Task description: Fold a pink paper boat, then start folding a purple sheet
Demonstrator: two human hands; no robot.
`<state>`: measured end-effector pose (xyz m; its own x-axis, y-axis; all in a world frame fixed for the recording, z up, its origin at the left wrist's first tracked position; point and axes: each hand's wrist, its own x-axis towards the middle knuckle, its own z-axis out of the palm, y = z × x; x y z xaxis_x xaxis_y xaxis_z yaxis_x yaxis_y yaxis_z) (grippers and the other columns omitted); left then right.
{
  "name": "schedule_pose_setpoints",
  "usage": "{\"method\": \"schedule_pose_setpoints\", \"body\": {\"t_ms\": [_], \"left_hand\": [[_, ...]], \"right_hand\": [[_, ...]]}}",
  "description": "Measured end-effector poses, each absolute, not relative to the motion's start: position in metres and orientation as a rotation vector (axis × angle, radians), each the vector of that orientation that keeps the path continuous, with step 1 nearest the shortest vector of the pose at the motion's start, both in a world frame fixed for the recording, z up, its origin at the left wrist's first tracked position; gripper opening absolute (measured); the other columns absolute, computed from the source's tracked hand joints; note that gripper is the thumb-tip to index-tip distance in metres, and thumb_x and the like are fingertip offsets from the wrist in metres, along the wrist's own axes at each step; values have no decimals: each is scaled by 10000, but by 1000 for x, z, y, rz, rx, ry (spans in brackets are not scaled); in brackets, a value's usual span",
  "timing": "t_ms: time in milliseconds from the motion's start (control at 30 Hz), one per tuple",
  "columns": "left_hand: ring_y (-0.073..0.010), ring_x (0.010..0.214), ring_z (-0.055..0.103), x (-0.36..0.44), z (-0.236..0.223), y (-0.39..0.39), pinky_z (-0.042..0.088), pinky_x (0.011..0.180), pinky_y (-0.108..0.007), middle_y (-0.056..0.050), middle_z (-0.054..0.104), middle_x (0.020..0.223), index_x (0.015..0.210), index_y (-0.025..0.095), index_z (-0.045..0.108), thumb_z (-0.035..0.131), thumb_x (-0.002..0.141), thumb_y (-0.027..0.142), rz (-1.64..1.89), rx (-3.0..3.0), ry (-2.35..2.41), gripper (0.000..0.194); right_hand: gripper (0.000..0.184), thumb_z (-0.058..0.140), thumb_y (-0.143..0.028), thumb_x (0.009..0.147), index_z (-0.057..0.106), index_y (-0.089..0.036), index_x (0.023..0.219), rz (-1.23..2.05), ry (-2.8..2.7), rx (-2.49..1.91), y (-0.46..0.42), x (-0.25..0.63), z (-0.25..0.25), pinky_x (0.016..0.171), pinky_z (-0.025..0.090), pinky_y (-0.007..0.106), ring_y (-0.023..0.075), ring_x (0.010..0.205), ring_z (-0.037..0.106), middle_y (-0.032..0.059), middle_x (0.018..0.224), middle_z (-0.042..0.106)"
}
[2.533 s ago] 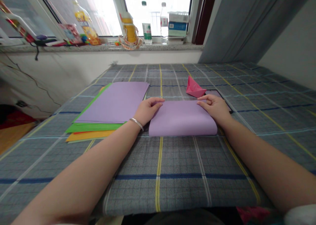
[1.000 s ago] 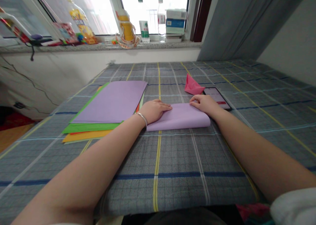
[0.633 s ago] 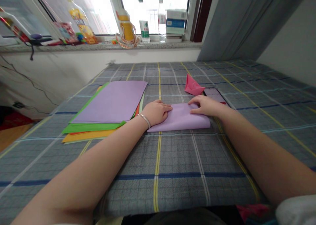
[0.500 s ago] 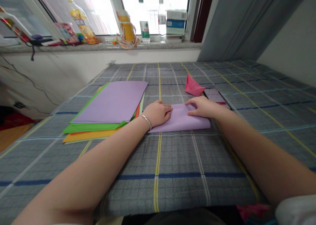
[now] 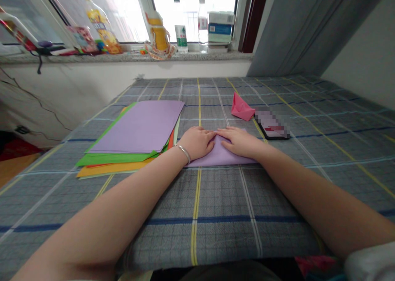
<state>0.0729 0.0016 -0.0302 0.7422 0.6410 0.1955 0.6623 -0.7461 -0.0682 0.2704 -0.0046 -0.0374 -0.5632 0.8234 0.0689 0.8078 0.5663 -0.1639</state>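
A sheet of purple paper, folded over, lies on the checked cloth in front of me. My left hand rests flat on its left part, fingers stretched out, with a silver bangle at the wrist. On the right part lies my right hand, palm down and fingers extended. The fingertips of both hands nearly meet near the paper's far edge. Much of the sheet is hidden under my hands. Beyond the right hand stands a pink folded paper boat, beside a phone with a blurred screen.
A stack of coloured paper, purple on top with green and orange beneath, lies left of my hands. The checked cloth covers the table. Bottles, a yellow cup and boxes line the windowsill.
The purple paper's rounded near fold has flattened. My right hand has let go of the far edge and slid left to lie flat beside the left hand, which stays on the paper.
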Motion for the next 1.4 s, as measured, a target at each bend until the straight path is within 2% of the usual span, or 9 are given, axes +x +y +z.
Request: {"method": "schedule_pose_setpoints", "body": {"t_ms": [100,267,567,667,800,900,967,1133,1400], "left_hand": [[-243,1062,625,76,-29,-3,447,936,-365,-124,650,1195,1254,132,556,416,926,365,-193,-2796,-1115,426],[-292,1151,561,82,-32,-14,419,964,-399,-182,567,1298,1315,66,496,397,936,403,-109,-2730,-1161,516],[-343,1244,468,79,-45,-20,285,1065,-526,-183,481,1389,1406,86,398,341,955,422,-125,-2664,-1188,566],[-329,1321,394,78,-47,-21,278,1080,-512,-177,407,1453,1449,102,326,307,972,385,-100,-2702,-1210,554],[-282,1425,217,75,-47,-20,230,1127,-469,-82,257,1548,1489,178,239,287,980,335,-87,-2811,-1192,535],[-231,1445,166,73,-46,-18,181,1157,-425,-56,196,1566,1501,166,188,246,986,337,-28,-2887,-1151,546],[-242,1443,175,73,-46,-17,173,1156,-442,-71,180,1567,1506,153,164,231,989,395,9,-2894,-1165,574],[-359,1426,164,72,-46,-18,163,1120,-562,-100,172,1567,1508,167,162,306,931,598,46,-2869,-1179,734],[-404,1427,93,66,-46,-13,124,1094,-621,-148,96,1574,1517,186,79,408,782,774,94,-2956,-1146,997]], "right_hand": [[650,438,-476,883,395,-151,1444,195,-2662,-1452,-6,272,-41,1120,286,456,330,1380,313,96,1492,385],[844,451,-636,820,283,-156,1493,309,-2702,-1468,-9,274,-45,1160,187,457,321,1434,160,99,1555,240],[1048,517,-738,706,207,-144,1512,344,-2700,-1450,-10,278,-51,1168,148,478,332,1443,93,117,1575,163],[1112,524,-772,666,191,-133,1514,344,-2701,-1451,-11,278,-52,1172,136,475,326,1446,75,121,1578,145],[1147,518,-789,651,186,-108,1512,340,-2685,-1499,-15,276,-49,1174,136,477,328,1446,75,126,1577,142],[1165,507,-791,656,174,-70,1509,346,-2698,-1533,-17,274,-45,1182,121,448,320,1448,60,134,1578,123],[1165,505,-790,659,160,-77,1512,353,-2698,-1537,-18,274,-44,1182,117,451,317,1449,48,127,1581,112],[1205,557,-793,608,148,-120,1520,372,-2679,-1524,-18,274,-44,1175,114,487,341,1445,42,135,1579,133],[1265,600,-789,565,116,-119,1523,362,-2711,-1517,-19,276,-43,1170,109,508,348,1444,18,141,1582,101]]}}
